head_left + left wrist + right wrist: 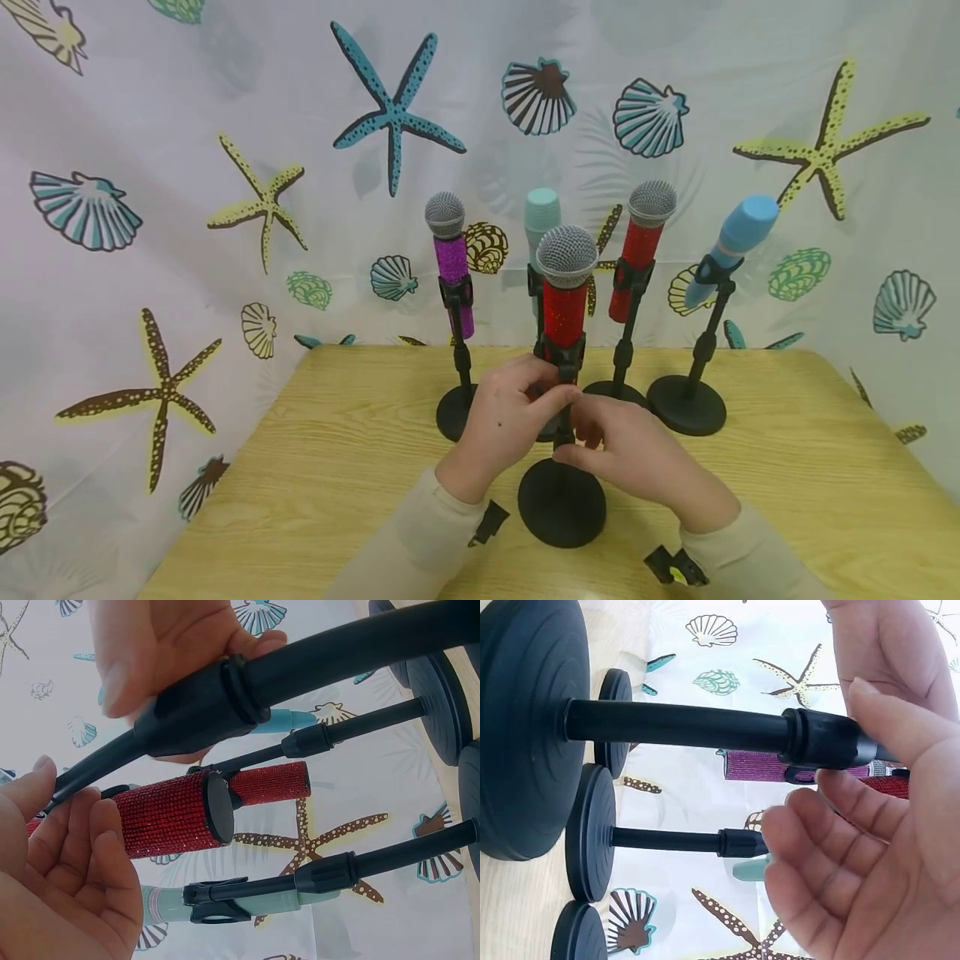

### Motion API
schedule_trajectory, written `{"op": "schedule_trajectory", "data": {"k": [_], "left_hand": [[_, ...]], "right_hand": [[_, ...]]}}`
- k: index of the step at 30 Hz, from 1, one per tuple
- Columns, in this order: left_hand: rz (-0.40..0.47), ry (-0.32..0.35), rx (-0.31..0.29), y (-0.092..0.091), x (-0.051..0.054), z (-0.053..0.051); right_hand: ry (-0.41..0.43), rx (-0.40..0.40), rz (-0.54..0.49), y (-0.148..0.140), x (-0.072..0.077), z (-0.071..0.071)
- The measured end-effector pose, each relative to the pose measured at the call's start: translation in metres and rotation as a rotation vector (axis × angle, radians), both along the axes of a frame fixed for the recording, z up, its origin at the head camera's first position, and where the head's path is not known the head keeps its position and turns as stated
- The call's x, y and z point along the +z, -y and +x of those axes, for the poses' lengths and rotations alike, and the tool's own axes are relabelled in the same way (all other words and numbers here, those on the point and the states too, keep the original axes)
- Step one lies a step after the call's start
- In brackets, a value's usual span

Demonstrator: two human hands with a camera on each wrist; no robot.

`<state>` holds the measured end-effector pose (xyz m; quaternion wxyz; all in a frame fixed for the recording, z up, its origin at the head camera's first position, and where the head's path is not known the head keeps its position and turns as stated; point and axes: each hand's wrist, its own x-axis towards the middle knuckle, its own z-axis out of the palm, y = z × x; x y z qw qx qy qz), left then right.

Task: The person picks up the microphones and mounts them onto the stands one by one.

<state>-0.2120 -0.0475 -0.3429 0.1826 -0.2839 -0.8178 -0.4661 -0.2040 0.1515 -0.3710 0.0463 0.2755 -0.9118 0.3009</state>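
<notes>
A red glittery microphone (pixel 564 310) with a silver mesh head sits in the clip of a black desk microphone stand (pixel 562 507) nearest me. My left hand (pixel 501 418) pinches the stand's thin upper rod (pixel 101 761) between thumb and fingers, just below the clip. Lower down, my right hand (pixel 637 446) has its thumb and index finger about the black collar (pixel 829 740) where the rod meets the thicker tube; its other fingers curl loosely beside it. The stand's round base rests on the table.
Behind stand a purple microphone (pixel 452 260), a mint one (pixel 542 210), another red one (pixel 641 246) and a tilted blue one (pixel 742 229), each on a black stand. The wooden table (pixel 337 467) meets a shell-and-starfish patterned curtain (pixel 465 50).
</notes>
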Motion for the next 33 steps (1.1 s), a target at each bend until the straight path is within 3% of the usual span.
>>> {"op": "schedule_trajectory", "data": {"k": [4, 8, 12, 17, 24, 33], "left_hand": [[-0.002, -0.005, 0.001, 0.0001, -0.0008, -0.0002], [0.023, 0.036, -0.017, -0.0003, 0.0003, 0.0006], [0.03, 0.047, -0.02, -0.0008, 0.0007, 0.0006], [0.007, 0.025, -0.002, -0.0006, 0.0003, 0.0001], [0.033, 0.065, -0.026, -0.0009, -0.0001, 0.0017], [0.015, 0.064, -0.002, -0.0009, 0.0002, 0.0024]], "right_hand": [[0.008, 0.054, -0.016, -0.0018, 0.0008, 0.0008], [-0.048, 0.124, 0.023, -0.0029, 0.0008, 0.0], [-0.088, 0.07, 0.066, -0.0015, -0.0004, -0.0003], [-0.069, -0.034, 0.065, -0.0011, -0.0004, 0.0013], [-0.012, 0.126, 0.026, -0.0027, -0.0006, -0.0002], [-0.015, 0.042, 0.041, 0.0008, -0.0009, 0.0014]]}}
